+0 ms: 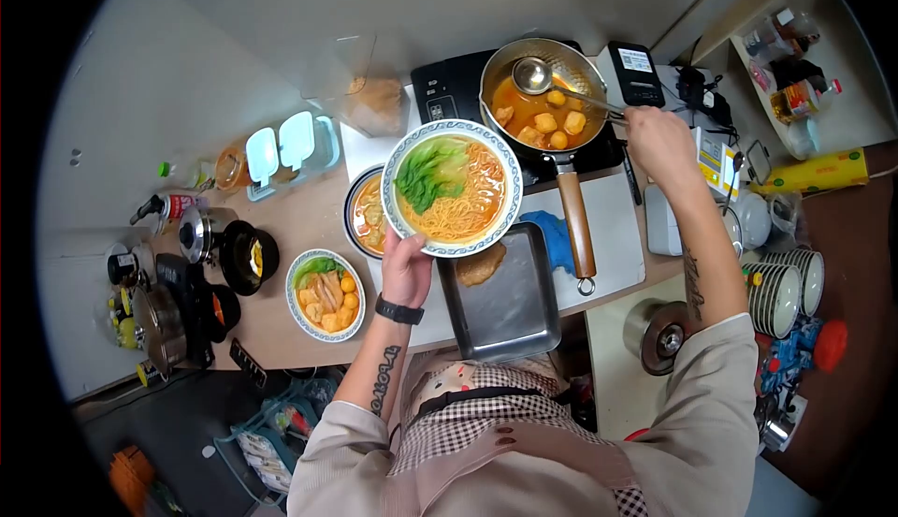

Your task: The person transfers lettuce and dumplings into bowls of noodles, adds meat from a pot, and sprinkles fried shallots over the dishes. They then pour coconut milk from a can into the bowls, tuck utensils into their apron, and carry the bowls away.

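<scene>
My left hand (408, 272) holds up a patterned bowl (453, 188) by its lower rim, with noodles, green leaves and orange broth inside. With my right hand (655, 143) I grip the handle of a metal ladle (533, 76). The ladle's round head is over the pan (545, 94), which holds orange broth, several round balls and puffy chunks. Beneath the raised bowl is a metal tray (505, 302) with a brown piece of food (481, 266) at its upper left. Partly hidden behind the bowl stands another bowl (352, 213) with broth.
A filled bowl (326, 295) stands on the counter at left. The pan's wooden handle (575, 225) points toward me beside a blue cloth (550, 239). Light-blue containers (296, 145) stand at the back left. A lidded pot (658, 336) and stacked plates (778, 297) are at right.
</scene>
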`<action>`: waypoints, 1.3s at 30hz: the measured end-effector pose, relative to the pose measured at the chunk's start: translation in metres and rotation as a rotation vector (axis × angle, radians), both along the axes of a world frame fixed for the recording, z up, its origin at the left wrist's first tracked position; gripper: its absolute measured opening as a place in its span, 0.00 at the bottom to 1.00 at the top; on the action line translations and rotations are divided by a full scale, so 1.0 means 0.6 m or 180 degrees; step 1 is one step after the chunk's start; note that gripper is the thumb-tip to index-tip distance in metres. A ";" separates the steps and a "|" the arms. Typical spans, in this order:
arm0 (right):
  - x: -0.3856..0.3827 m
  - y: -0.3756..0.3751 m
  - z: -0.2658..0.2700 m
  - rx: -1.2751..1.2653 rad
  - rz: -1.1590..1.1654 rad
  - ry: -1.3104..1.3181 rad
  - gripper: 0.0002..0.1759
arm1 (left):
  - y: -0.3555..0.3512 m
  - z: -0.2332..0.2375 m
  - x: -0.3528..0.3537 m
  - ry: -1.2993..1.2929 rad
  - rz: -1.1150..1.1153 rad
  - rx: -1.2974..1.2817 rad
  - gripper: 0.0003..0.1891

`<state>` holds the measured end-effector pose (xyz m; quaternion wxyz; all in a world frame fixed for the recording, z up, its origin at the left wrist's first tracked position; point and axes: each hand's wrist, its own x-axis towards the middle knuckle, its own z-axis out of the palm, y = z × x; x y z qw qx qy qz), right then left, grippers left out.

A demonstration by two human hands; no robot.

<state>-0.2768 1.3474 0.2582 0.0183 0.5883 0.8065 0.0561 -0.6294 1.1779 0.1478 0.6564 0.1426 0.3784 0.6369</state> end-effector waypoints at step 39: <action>-0.076 -0.113 0.152 -0.0985 -0.0011 0.1254 0.11 | -0.004 -0.011 0.003 -0.0332 0.0014 0.0128 0.36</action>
